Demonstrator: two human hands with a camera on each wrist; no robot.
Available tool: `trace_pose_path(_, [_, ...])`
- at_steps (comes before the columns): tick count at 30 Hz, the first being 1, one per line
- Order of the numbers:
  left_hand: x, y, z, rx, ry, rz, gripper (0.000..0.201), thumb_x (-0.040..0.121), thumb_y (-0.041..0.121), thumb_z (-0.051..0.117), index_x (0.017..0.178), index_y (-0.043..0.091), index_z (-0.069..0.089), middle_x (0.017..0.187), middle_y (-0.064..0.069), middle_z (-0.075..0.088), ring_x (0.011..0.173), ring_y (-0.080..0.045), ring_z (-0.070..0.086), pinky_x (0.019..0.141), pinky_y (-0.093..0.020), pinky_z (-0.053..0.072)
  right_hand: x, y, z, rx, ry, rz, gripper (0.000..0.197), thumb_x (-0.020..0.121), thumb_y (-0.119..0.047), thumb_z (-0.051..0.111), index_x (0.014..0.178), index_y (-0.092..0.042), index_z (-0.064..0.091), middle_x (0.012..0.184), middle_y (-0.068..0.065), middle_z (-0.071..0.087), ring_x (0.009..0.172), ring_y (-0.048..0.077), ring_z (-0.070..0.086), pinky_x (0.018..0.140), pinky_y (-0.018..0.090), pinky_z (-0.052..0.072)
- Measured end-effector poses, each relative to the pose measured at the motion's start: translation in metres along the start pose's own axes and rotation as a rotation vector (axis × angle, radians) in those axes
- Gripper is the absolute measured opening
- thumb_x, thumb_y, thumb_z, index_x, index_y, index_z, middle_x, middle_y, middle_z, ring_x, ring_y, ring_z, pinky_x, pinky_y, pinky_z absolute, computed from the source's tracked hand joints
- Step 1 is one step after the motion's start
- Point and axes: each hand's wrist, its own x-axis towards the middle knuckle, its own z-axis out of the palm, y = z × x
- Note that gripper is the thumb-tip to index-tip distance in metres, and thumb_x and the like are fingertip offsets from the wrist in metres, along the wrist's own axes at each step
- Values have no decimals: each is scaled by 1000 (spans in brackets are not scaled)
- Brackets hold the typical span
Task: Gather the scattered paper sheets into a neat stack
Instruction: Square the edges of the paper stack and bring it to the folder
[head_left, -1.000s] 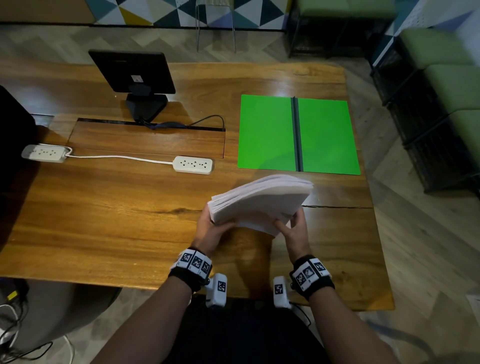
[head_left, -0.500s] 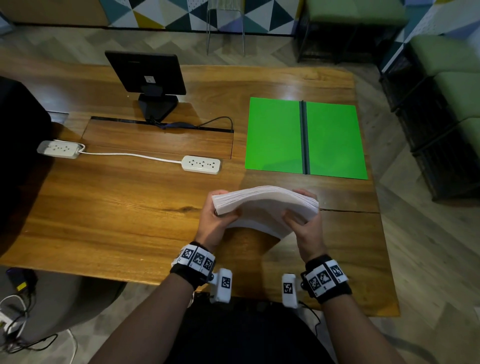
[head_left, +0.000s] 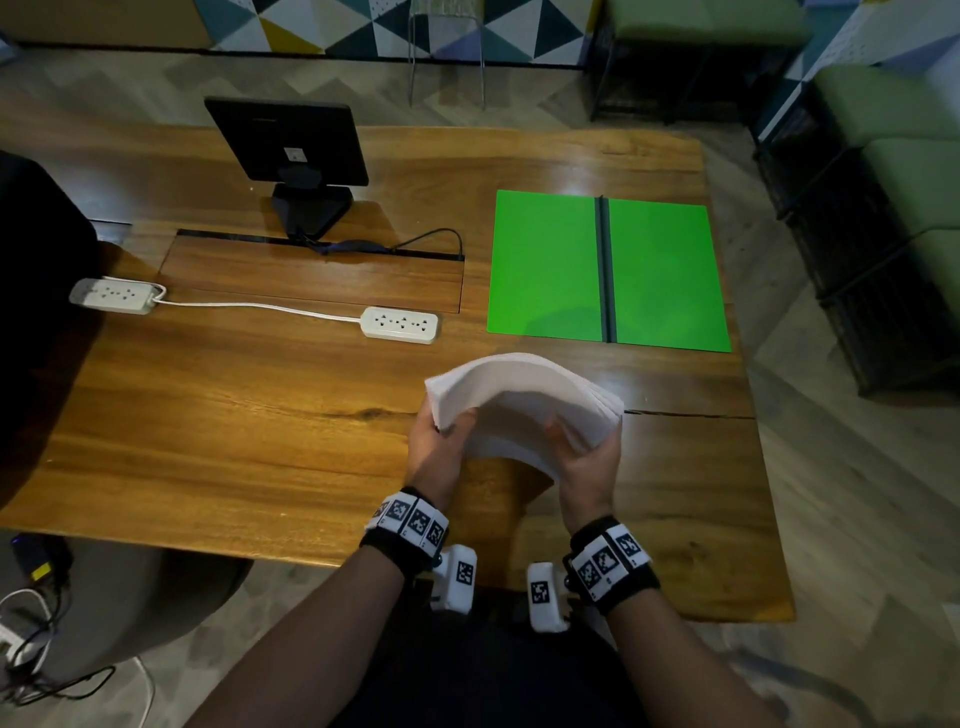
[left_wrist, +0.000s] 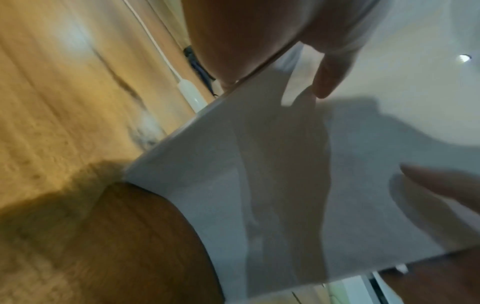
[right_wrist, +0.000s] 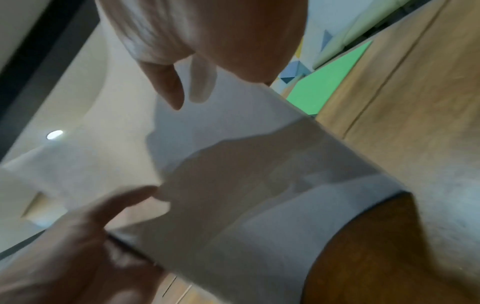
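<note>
Both hands hold the paper stack (head_left: 524, 400) above the worktop (head_left: 249, 426), near its front edge. The left hand (head_left: 436, 449) is clamped on the stack's left end, the right hand (head_left: 587, 462) on its right end. The stack bows upward between them. A green folder (head_left: 550, 265) lies open beyond it

head: above, facing down toward 12 o'clock over wooden desk (head_left: 218, 426) | wrist views: close under the paper stack (left_wrist: 298, 185), facing up | shared: stack, desk
</note>
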Motion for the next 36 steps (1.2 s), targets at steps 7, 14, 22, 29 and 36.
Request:
trace_pose_path(7, [11, 9, -12, -40, -55, 41, 48, 72, 6, 73, 110, 30, 58, 107, 2, 69, 100, -11, 67, 82, -26, 56, 15, -4, -14, 10, -99, 17, 64, 84, 4, 77, 132, -23, 45, 126, 11, 63, 116, 16, 64, 96, 32, 56])
trace_pose_path(14, [28, -1, -13, -33, -31, 37, 57, 79, -17, 68, 133, -1, 54, 115, -12, 68, 110, -27, 65, 80, -25, 58, 22, 0, -16, 9, -107, 62, 62, 82, 5, 76, 134, -14, 49, 124, 6, 64, 117, 20, 62, 102, 41, 54])
trace_pose_path(22, [38, -19, -17, 16, -51, -22, 51, 80, -15, 66, 126, 5, 60, 113, -15, 69, 106, -26, 65, 83, -32, 57, 30, 17, -19, -21, -150, 120, 61, 87, 8, 69, 140, -12, 47, 130, 8, 63, 116, 17, 62, 91, 34, 55])
trace_pose_path(29, [44, -28, -16, 106, -103, -64, 40, 85, -6, 68, 121, 10, 61, 102, -1, 70, 97, -13, 66, 75, -18, 55, 36, 25, -10, -56, -144, 176, 63, 92, 3, 67, 148, -12, 42, 132, 5, 63, 116, 10, 63, 92, 29, 54])
trace_pose_path(36, [53, -26, -24, 150, -170, -66, 31, 85, 13, 76, 115, 12, 69, 106, -6, 76, 101, -24, 70, 89, -43, 57, 54, 16, -10, -91, -118, 141, 41, 96, 4, 59, 134, -11, 53, 119, 8, 69, 110, 18, 67, 94, 40, 56])
